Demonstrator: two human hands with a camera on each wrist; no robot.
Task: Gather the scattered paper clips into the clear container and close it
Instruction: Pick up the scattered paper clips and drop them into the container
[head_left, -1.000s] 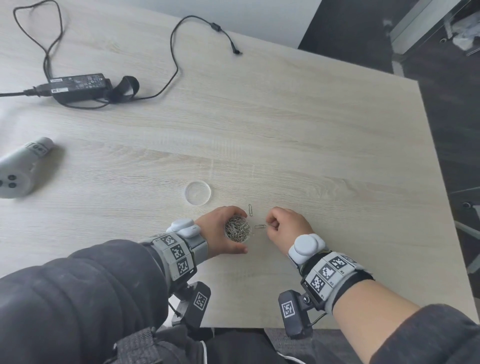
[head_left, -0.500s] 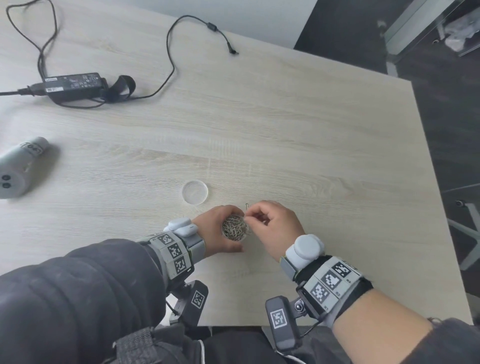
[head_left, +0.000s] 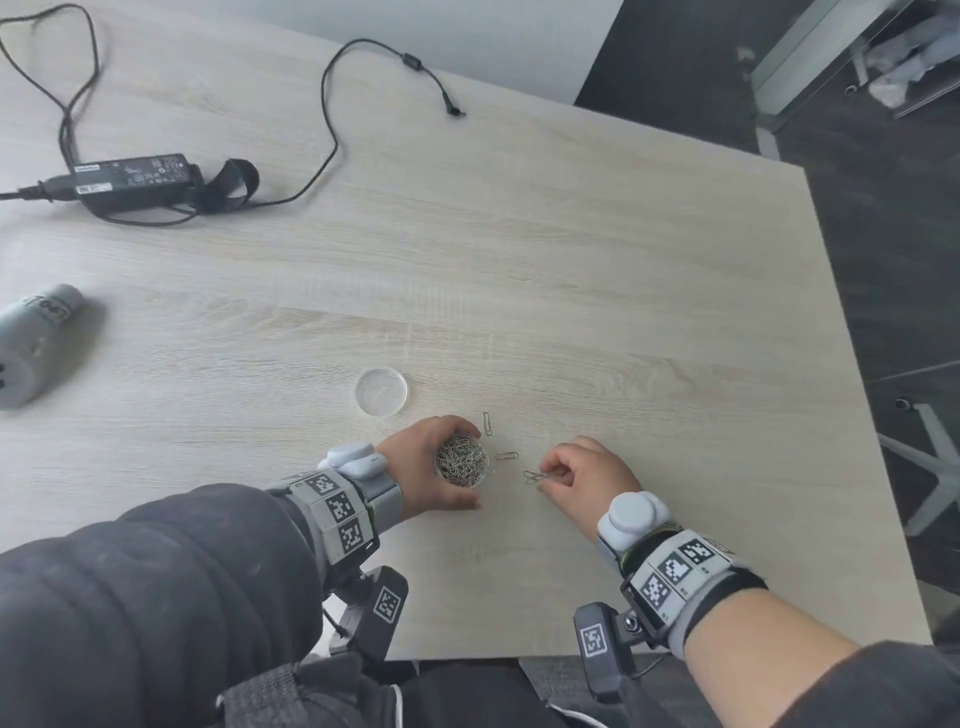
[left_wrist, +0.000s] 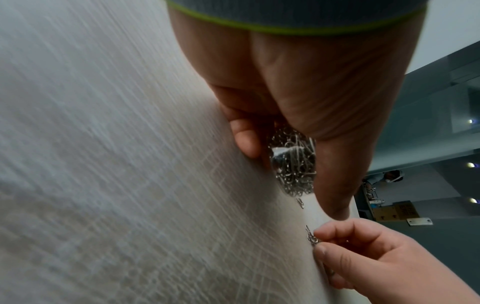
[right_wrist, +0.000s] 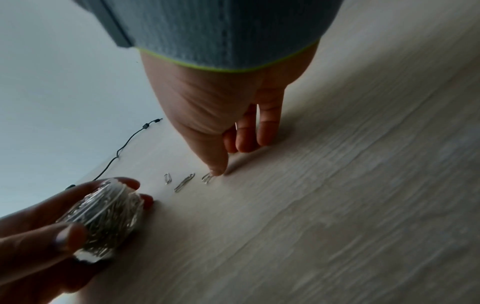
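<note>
The left hand (head_left: 431, 475) was wrapped around the clear container (head_left: 462, 461), thumb on the near side and fingers curled round the far wall, holding it upright on the table (head_left: 571, 291) – evidently to keep the mouth steady and close to the work. The container was packed nearly to the brim with paper clips. Its lid (head_left: 382, 391) lay flat on the table just beyond the left hand, apart from the container and not yet fitted.

The right hand (head_left: 582, 475) was bent down to the tabletop, thumb and forefinger closing on a paper clip (head_left: 532, 476) at its near end; the other fingers were tucked down beside them. Whether the clip had left the surface could not be determined (the wrist view showed it lying at the thumb tip). Two further clips remained loose – one (head_left: 506, 456) just beside the container, one (head_left: 487, 423) just beyond it.

In my judgement the gathering was near its end: three clips outstanding, then the lid. A full container leaves little room, so clips may need pressing down before it closes.

A power adapter (head_left: 135, 179) with its cable and a grey cylindrical device (head_left: 31, 343) lay well apart, uninvolved.
</note>
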